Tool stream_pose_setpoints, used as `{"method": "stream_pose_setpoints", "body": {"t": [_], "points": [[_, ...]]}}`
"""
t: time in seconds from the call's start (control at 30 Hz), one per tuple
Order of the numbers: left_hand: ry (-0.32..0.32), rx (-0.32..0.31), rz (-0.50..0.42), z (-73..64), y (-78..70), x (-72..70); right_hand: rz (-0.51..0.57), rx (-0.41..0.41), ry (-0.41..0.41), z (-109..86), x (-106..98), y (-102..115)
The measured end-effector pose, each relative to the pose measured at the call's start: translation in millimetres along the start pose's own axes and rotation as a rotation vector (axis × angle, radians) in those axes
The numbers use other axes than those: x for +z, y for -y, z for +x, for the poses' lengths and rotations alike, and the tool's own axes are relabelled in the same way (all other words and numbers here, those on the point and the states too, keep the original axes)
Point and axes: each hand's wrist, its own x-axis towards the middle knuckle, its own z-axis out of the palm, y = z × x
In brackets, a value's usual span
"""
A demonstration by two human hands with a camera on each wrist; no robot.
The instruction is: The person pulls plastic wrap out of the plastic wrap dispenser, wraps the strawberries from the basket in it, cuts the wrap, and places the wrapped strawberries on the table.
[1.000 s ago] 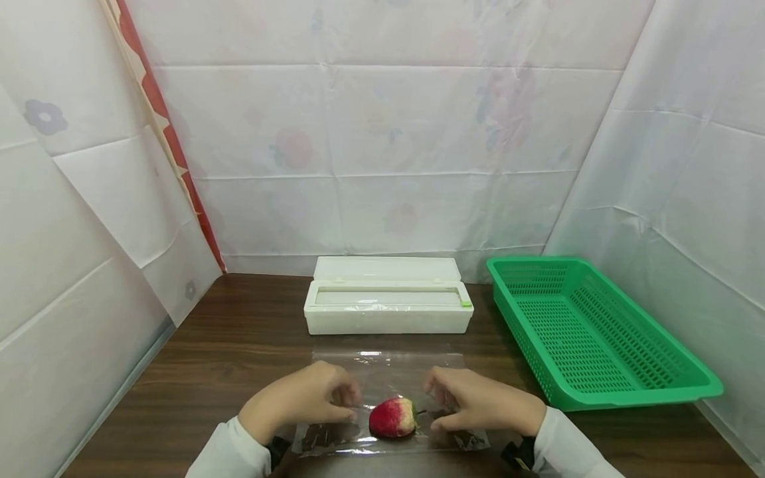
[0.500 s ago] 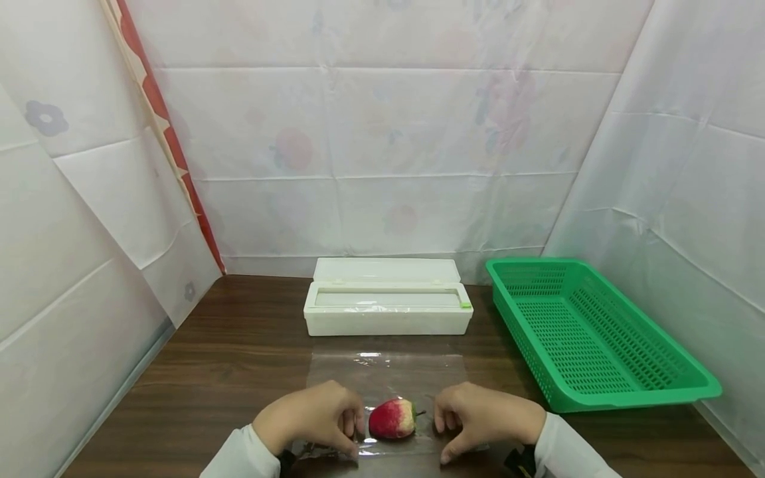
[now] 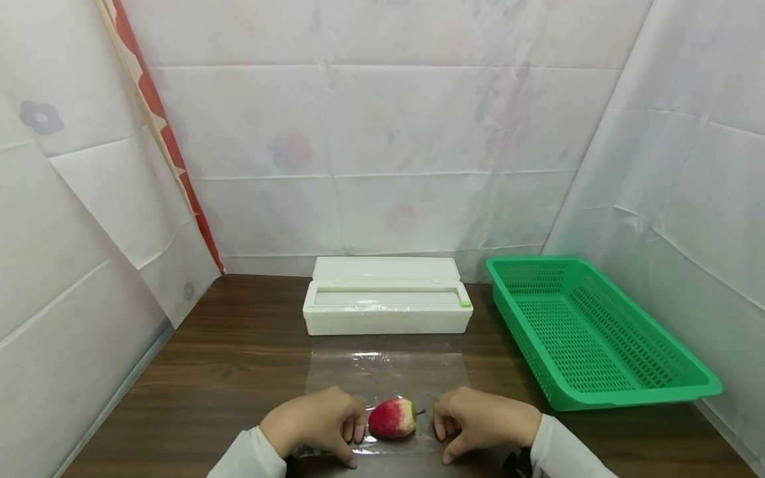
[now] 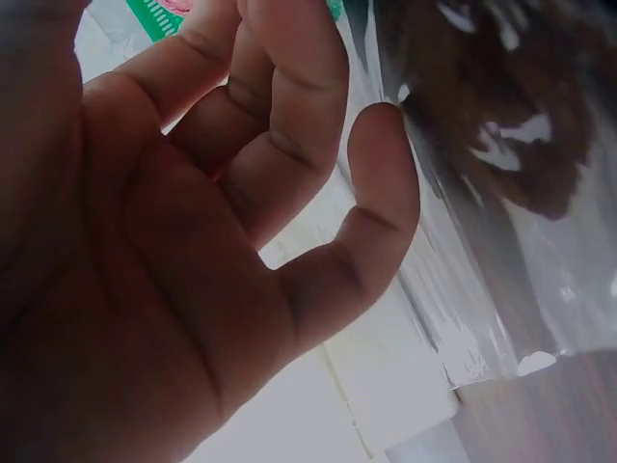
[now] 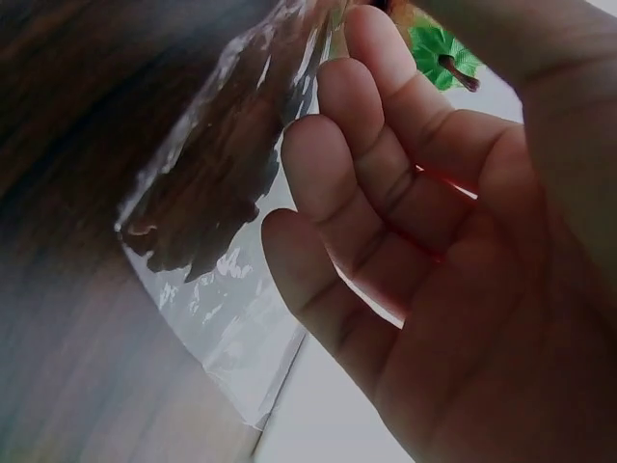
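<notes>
Your two hands are well apart, one on each side of the red fruit (image 3: 391,418). It lies on its side on the clear film (image 3: 388,372), its dark stem pointing toward your right hand (image 3: 481,421). Your left hand (image 3: 319,421) is just beside the fruit's rounded end, low over the film. On both hands the fingers bend loosely downward, and the head view shows the thumb apart from the fingertips. The wrist views show each palm with curved fingers close to the film but hide the thumbs, so you cannot tell whether either hand has caught the film.

The film lies spread on the dark wood-grain table (image 3: 239,372). Beyond its far edge you have a long white box (image 3: 387,323), its lid (image 3: 386,268) tipped back. A small green tab (image 3: 465,304) marks its front right corner, too small to show whether it bears writing. To your right is a green slotted basket (image 3: 633,399). The pale curtain (image 3: 382,219) behind carries faint fruit and flower prints, with a gray flower (image 3: 42,117) on the left panel and a red-and-cream strip (image 3: 170,143) down that corner.
</notes>
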Motion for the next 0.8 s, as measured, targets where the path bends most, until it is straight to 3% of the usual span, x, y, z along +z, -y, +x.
{"method": "stream_pose_setpoints", "body": {"t": [0.23,0.53,0.8], "points": [[0.007,0.021,0.006,-0.3,-1.4,-0.5,0.013,-0.032,-0.006,-1.3,1.9,1.1],[0.004,0.051,0.002,0.5,0.9,-1.4,-0.092,-0.059,-0.031,-1.9,4.8,5.4],[0.001,0.033,-0.077,-0.5,2.5,-5.9,-0.075,-0.105,-0.104,-3.0,7.5,2.4]]}}
